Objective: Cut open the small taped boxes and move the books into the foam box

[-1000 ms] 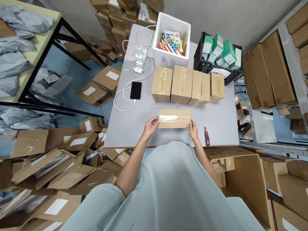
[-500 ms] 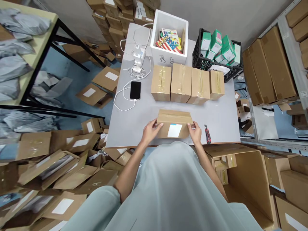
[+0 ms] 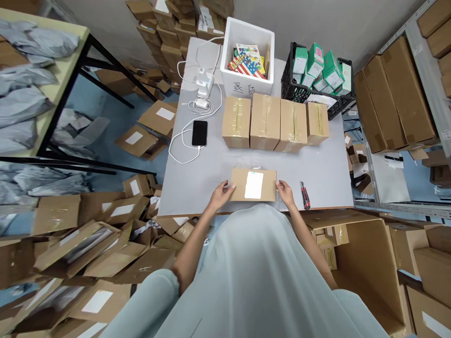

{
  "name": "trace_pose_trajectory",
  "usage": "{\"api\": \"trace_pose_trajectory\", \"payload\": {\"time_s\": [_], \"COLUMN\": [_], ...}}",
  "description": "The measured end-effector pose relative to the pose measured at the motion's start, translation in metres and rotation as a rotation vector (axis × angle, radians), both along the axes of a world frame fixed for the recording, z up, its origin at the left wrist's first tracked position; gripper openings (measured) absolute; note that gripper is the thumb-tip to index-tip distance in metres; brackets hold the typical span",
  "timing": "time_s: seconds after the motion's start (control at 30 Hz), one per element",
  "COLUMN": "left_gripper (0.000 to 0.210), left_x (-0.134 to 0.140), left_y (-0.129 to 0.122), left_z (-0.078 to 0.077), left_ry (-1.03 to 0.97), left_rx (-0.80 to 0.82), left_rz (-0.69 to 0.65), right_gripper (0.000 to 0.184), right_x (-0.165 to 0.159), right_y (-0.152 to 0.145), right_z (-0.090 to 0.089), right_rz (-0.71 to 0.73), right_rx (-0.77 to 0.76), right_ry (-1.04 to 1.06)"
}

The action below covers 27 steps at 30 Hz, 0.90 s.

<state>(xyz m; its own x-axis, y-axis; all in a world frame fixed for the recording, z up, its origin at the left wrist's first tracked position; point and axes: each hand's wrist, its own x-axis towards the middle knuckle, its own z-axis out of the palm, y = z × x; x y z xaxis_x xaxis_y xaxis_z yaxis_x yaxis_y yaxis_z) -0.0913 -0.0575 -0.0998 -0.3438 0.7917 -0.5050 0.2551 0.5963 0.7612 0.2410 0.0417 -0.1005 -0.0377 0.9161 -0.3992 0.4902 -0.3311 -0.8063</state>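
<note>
A small cardboard box [image 3: 237, 186] lies near the front edge of the grey table, its white label [image 3: 254, 185] facing up. My left hand [image 3: 221, 194] grips its left end, thumb at the edge and fingers curled. At the right end, my right hand [image 3: 285, 193] holds the box between thumb and fingers. The underside of the box is hidden. To the right of my right hand lies a red and black box cutter [image 3: 305, 195].
Several taped boxes [image 3: 265, 121] stand in a row behind. Farther back are a white foam bin [image 3: 246, 84] with books and a black crate [image 3: 298, 95] of green-white boxes. A phone [image 3: 199, 133] charges at left. Opened cartons [image 3: 56, 213] cover the floor.
The box has been turned between my hands: its label, which was on the side facing me, now faces up. The taped seam no longer shows.
</note>
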Motion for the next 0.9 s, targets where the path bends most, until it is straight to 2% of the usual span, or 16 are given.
{"api": "trace_pose_trajectory", "payload": {"time_s": [0.13,0.23,0.3,0.43,0.53,0.6,0.7,0.8,0.9], "left_gripper": [0.086,0.091,0.094,0.086,0.068,0.057,0.054,0.053,0.047], "left_x": [0.0,0.007,0.013,0.018,0.013,0.009,0.006,0.006,0.008], "left_y": [-0.039,-0.056,-0.059,-0.055,-0.047,-0.04,-0.028,-0.019,-0.015], "left_z": [-0.008,-0.013,-0.016,-0.017,-0.008,0.003,0.023,0.035,0.036], "left_ry": [-0.2,-0.298,-0.277,-0.117,-0.01,0.05,0.117,0.177,0.227], "left_rx": [-0.015,-0.011,-0.016,0.02,0.103,0.193,0.296,0.281,0.196], "left_rz": [-0.038,-0.1,-0.081,-0.022,0.004,0.001,-0.012,-0.008,-0.004], "right_gripper": [0.084,0.096,0.097,0.081,0.075,0.067,0.057,0.056,0.057], "right_x": [0.019,0.022,0.019,0.012,0.011,0.011,0.01,0.007,0.001], "right_y": [-0.037,-0.058,-0.065,-0.065,-0.056,-0.046,-0.028,-0.014,-0.008], "right_z": [-0.006,-0.009,-0.011,-0.01,0.002,0.016,0.041,0.056,0.053], "right_rz": [0.02,0.072,0.114,0.126,0.108,0.137,0.198,0.214,0.21], "right_rx": [-0.091,-0.143,-0.15,-0.062,-0.002,0.065,0.204,0.266,0.246], "right_ry": [0.089,0.154,0.184,0.17,0.145,0.12,0.038,-0.052,-0.09]}}
